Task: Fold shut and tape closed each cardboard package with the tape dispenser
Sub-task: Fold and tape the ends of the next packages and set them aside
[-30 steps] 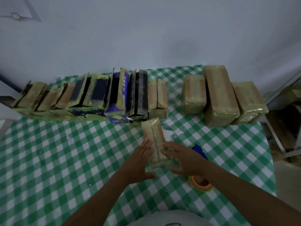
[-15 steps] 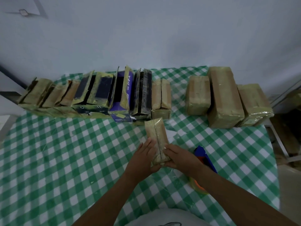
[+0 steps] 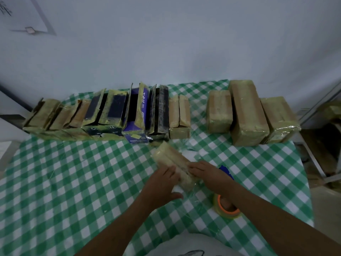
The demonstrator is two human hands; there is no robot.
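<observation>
A small, narrow cardboard package (image 3: 168,157) lies on the checked tablecloth (image 3: 73,182) in the middle, its far end swung to the left. My left hand (image 3: 160,183) presses flat against its near left side with straight fingers. My right hand (image 3: 206,174) lies on its right flap, fingers stretched along the top seam. The tape dispenser (image 3: 226,171), blue, shows only partly behind my right wrist, and its tape roll (image 3: 226,207) with an orange core sits under my right forearm.
A row of open packages (image 3: 110,115), flaps up, stands along the back left. Three taped packages (image 3: 247,113) stand at the back right. The table's right edge drops off beside a metal frame (image 3: 317,163).
The package has turned so its far end points more to the left. Both hands stayed on it and shifted with it, and the camera view moved slightly.
</observation>
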